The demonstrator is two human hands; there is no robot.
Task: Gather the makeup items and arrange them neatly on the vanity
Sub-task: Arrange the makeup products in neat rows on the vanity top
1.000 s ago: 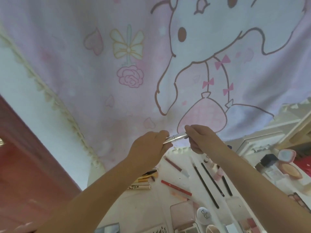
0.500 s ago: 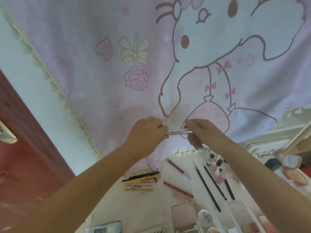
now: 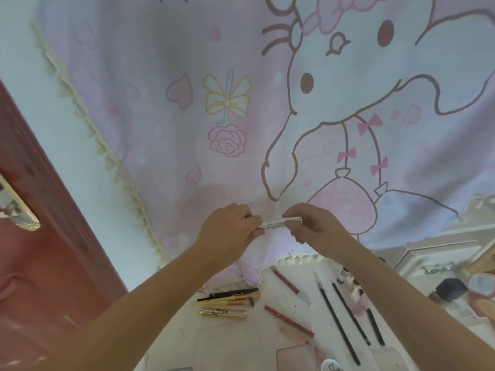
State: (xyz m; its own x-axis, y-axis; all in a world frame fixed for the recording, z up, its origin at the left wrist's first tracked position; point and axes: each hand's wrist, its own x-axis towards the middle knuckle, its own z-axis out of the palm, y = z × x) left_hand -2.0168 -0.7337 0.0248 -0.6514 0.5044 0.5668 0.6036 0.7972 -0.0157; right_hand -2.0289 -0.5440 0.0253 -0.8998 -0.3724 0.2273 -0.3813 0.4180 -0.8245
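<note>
Since 0.5 s earlier, the hands had closed together; left hand (image 3: 227,231) and right hand (image 3: 312,226) each pinched the silver cosmetic pen (image 3: 281,223), probably capping it. Next: placement on the vanity (image 3: 227,341).

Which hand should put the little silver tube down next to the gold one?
Probably the left hand. Both hands pinch the silver tube, but the gold tube lies on the vanity below the left forearm, while the right hand would have to cross over.
</note>
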